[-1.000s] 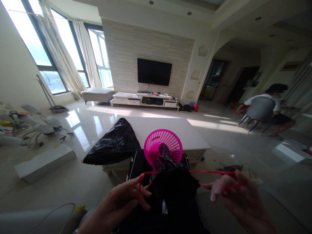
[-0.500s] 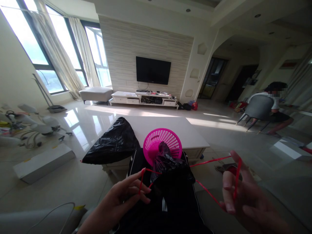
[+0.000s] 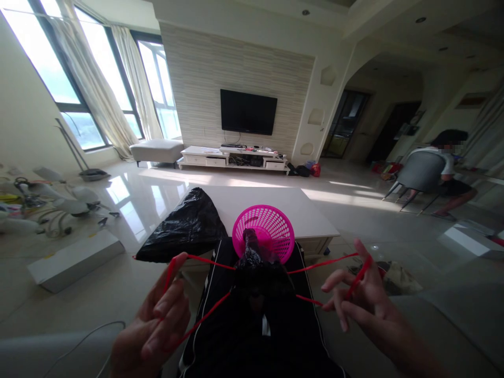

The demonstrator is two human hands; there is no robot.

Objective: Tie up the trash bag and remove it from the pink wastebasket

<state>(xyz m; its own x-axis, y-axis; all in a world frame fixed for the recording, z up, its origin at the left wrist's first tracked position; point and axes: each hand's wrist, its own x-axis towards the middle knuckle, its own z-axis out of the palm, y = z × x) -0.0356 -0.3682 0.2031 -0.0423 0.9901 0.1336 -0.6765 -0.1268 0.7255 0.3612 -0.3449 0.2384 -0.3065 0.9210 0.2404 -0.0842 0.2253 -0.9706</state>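
A small black drawstring bag (image 3: 260, 273) lies gathered at its mouth over the lap, with red drawstrings (image 3: 212, 262) running out of both sides. My left hand (image 3: 159, 310) has a red loop hooked round its raised index finger, the other fingers curled on the cord. On the opposite side my right hand (image 3: 360, 294) holds its loop stretched over the fingers, which are partly bent. Both cords look taut. Behind the bag, a pink plastic basket (image 3: 281, 223) leans tilted with its open side towards me; the bag's crumpled end covers part of it.
A larger black bag (image 3: 185, 226) lies across the left side of the white table (image 3: 315, 207). On the floor at left is a long white box (image 3: 76, 260). A person (image 3: 447, 163) sits on a grey chair at the far right.
My left hand has moved left, drawing a longer stretch of red cord out. My right hand has shifted slightly left. The bag's mouth has slid left and looks more bunched.
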